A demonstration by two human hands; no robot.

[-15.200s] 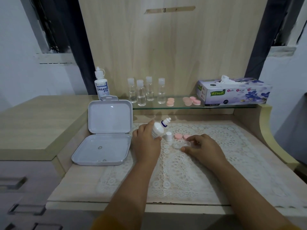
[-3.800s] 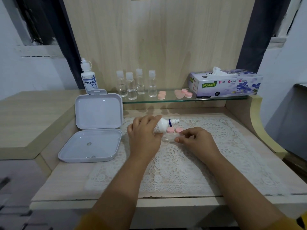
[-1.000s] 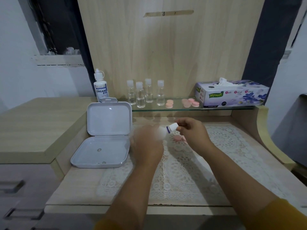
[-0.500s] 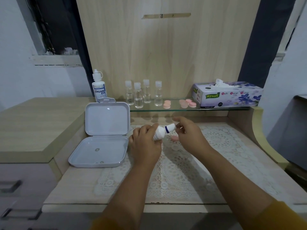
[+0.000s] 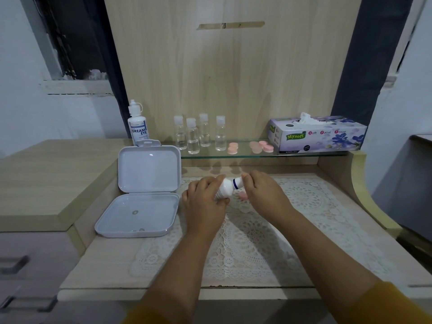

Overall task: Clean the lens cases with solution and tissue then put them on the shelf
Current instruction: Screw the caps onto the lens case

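Note:
My left hand (image 5: 205,202) grips a small white solution bottle (image 5: 225,187) tilted to the right above the lace mat (image 5: 292,206). My right hand (image 5: 263,195) pinches the cap at the bottle's tip (image 5: 238,182). A pink lens case lid (image 5: 243,195) peeks out on the mat between the hands; the rest of the case is hidden. Several pink lens case parts (image 5: 259,146) lie on the glass shelf (image 5: 304,154). The tissue box (image 5: 318,134) stands at the shelf's right end.
An open white plastic box (image 5: 142,190) sits at the left of the desk. A larger solution bottle (image 5: 138,123) and several small clear bottles (image 5: 198,134) stand on the shelf. Drawers (image 5: 18,265) are at the lower left.
My right hand has closed in on the bottle's tip, covering the cap. Both hands hold the bottle at about the same spot over the mat.

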